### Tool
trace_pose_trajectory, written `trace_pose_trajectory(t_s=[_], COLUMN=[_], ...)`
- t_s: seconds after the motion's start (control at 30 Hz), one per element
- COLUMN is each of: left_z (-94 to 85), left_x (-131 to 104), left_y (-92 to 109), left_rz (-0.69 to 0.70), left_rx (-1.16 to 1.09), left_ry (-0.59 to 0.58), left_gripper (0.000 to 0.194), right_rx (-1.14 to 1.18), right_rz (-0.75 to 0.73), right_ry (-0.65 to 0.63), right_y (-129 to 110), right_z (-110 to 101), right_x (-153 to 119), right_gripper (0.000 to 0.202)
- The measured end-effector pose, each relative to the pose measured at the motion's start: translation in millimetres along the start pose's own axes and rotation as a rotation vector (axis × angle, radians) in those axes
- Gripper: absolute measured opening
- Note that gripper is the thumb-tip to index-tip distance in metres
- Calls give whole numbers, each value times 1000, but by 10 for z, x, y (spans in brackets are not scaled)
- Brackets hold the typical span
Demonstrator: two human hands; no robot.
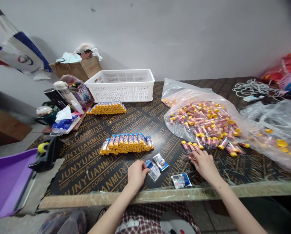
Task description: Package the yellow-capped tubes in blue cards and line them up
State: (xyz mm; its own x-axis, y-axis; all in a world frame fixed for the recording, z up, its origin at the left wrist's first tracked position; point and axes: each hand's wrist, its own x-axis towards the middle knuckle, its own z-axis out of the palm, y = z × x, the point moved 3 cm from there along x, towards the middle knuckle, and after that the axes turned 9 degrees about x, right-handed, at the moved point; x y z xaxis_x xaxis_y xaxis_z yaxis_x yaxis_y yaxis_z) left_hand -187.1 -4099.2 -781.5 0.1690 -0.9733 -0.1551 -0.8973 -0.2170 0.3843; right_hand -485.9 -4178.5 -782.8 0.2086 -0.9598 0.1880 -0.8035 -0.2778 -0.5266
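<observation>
My left hand (136, 175) pinches the edge of a clear-and-blue printed sleeve (153, 171) lying near the table's front edge. Just beyond it is another small stack of such sleeves (160, 162), and a third stack (181, 180) lies between my hands. My right hand (204, 163) has its bent fingers on the lower end of a small clear tube (191, 147) with a yellow cap and pink contents, one of several side by side. The fingers partly hide it. Behind them spreads a big pile of these tubes (208, 125), spilling from a clear plastic bag (179, 94).
Sleeved tubes lie stacked in a front pile (127, 143) and a back pile (106, 108). A white basket (121, 91) stands by the wall. At left are a tape dispenser (46, 154), tissues (65, 120) and bottles (64, 92). A coiled cable (254, 88) lies back right.
</observation>
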Motion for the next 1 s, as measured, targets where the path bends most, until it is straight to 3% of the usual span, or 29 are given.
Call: trace_pose_trajectory(t_s=[0.17,0.4,0.7,0.8,0.9,1.0], left_z=[-39,-22,-70,-106,-143,-118], left_x=[10,-2,-91,-126,-123,-57], left_y=[-26,-68,18,54,53,0], left_rz=[-3,-28,102,167,166,31], left_rx=[-121,-229,52,49,-99,-521], left_ry=[31,62,44,126,226,139], left_gripper=[8,2,11,10,10,8], right_rx=[103,752,892,906,913,924], right_rz=[-19,157,162,165,173,190], right_ry=[40,95,142,137,139,170], right_y=[-294,-903,-1074,-1105,-1109,-1102], right_z=[-2,98,290,319,354,373], right_x=[-68,-298,-422,-453,-489,-530], right_gripper=[20,33,28,30,31,29])
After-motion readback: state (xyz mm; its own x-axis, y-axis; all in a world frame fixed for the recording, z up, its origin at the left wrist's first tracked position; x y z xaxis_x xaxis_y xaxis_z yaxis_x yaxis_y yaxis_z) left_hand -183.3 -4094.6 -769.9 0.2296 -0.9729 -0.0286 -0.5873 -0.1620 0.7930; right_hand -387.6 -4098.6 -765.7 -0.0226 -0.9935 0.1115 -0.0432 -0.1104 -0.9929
